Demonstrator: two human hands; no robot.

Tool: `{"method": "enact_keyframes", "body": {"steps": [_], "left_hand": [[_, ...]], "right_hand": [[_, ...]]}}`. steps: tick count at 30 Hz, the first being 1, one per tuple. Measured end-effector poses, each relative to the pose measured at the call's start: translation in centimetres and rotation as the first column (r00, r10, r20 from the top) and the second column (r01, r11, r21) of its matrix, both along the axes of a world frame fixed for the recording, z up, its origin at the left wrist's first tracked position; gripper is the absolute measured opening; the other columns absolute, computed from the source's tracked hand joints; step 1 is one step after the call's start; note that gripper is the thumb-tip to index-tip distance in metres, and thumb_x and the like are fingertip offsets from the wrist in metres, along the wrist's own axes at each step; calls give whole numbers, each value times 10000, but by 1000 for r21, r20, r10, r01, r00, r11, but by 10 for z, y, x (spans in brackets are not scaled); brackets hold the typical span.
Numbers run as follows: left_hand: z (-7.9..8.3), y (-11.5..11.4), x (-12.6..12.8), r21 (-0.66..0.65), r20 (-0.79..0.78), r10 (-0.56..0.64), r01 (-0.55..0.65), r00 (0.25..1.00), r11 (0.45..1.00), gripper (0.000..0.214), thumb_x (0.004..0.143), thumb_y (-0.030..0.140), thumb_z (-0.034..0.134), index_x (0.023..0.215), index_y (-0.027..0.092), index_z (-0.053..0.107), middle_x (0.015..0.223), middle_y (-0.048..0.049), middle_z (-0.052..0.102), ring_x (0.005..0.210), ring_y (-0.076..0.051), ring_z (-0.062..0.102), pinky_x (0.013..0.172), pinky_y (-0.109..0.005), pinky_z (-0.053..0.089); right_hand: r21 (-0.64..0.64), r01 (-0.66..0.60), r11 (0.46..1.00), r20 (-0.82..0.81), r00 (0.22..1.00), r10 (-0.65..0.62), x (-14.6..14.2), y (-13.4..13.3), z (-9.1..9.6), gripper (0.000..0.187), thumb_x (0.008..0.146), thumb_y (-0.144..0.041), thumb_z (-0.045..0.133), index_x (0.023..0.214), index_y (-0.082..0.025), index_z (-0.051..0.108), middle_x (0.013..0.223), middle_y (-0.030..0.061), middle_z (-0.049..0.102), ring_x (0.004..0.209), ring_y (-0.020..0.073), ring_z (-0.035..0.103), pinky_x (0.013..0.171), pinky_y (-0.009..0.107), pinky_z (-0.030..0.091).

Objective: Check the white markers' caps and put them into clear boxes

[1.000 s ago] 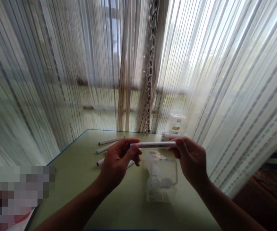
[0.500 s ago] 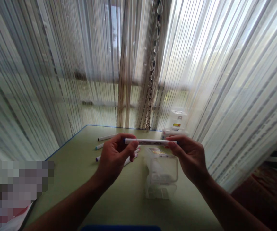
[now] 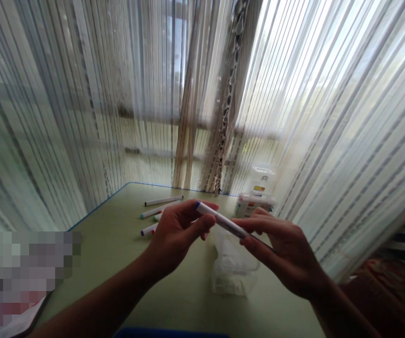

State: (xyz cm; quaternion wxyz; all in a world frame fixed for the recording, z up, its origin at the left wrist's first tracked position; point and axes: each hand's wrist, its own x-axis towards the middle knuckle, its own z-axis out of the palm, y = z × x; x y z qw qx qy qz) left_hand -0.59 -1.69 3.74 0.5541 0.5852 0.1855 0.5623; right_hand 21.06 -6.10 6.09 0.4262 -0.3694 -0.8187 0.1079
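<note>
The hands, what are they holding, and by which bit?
A white marker: the left hand holds its blue-tipped end, the right hand its barrel farther along.

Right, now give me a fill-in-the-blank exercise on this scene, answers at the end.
1. Between the bare left hand and the bare right hand, the slim white marker shows a ____ tip.
2. In the picture, the marker's higher end is at the ____ hand.
3. The flat, blue-edged tabletop is pale ____.
4. The clear plastic box sits ____ (nearer/farther) than the clear plastic case by the sheer striped curtain.

Missing words: blue; left; green; nearer.
</note>
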Motion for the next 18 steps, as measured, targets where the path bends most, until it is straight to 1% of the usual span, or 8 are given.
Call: {"method": "enact_keyframes", "body": {"steps": [2, 4, 6, 8, 11, 13, 16, 18], "left_hand": [[3, -5, 2, 19, -49, -29, 30, 998, 999, 168, 821, 260, 757, 944, 146, 747, 700, -18, 657, 598, -98, 557, 565, -217, 445], [4, -9, 4, 32, -71, -60, 62, 996, 998, 154, 826, 251, 751, 950, 160, 744, 716, -11, 650, 599, -90, 549, 557, -207, 434], [4, -12, 6, 54, -77, -73, 77, 994, 996, 169, 841, 262, 737, 987, 178, 732, 720, -1, 633, 596, -86, 539, 556, -204, 428], [1, -12, 6, 88, -67, -71, 77, 995, 993, 230, 846, 300, 732, 1051, 198, 705, 757, 0, 622, 619, -91, 540, 573, -208, 437], [-5, -10, 5, 141, -65, -47, 56, 997, 989, 347, 813, 339, 762, 1117, 209, 660, 899, -35, 635, 739, -123, 568, 650, -229, 470], [-6, -7, 3, 152, -117, -18, 36, 993, 988, 375, 808, 341, 763, 1135, 197, 648, 996, -69, 647, 822, -150, 581, 704, -250, 486], [-6, -1, 0, 152, -167, -2, 27, 986, 988, 340, 870, 362, 688, 1146, 168, 648, 1036, -100, 662, 824, -165, 594, 700, -272, 499], [-6, 5, -2, 151, -143, 5, 17, 990, 988, 292, 916, 373, 619, 1089, 141, 657, 949, -94, 672, 746, -156, 595, 657, -276, 497]], "right_hand": [[-50, -43, 998, 41, 998, 45, -1, -3, 4, 234, 912, -256, 632, 1120, -247, 738, 777, 26, 656, 732, 184, 590, 650, 304, 461], [-111, -67, 992, 54, 996, 73, -3, -6, 6, 166, 911, -268, 639, 1028, -240, 753, 768, 15, 652, 708, 167, 588, 646, 289, 457], [-161, -71, 984, 32, 996, 77, -6, -8, 7, 138, 916, -290, 630, 919, -219, 749, 741, 10, 632, 673, 154, 571, 630, 280, 450], [-164, -50, 985, -25, 999, 47, -11, -9, 8, 177, 918, -326, 621, 872, -205, 741, 737, 19, 608, 676, 159, 556, 617, 283, 448], [-137, 17, 990, -206, 977, -45, -21, -5, 11, 199, 897, -361, 647, 863, -192, 747, 731, 29, 588, 679, 164, 548, 582, 276, 450], [-170, 14, 985, -398, 914, -82, -29, 2, 14, 193, 885, -362, 669, 866, -181, 735, 672, 13, 581, 597, 138, 533, 506, 247, 423], [-192, -136, 972, -606, 795, -8, -38, 18, 18, 170, 863, -341, 693, 868, -171, 703, 573, -25, 569, 451, 93, 472, 396, 208, 340], [-201, -210, 957, -631, 775, 38, -41, 30, 19, 179, 827, -335, 725, 858, -162, 692, 651, 15, 657, 482, 112, 542, 400, 215, 369]]}}
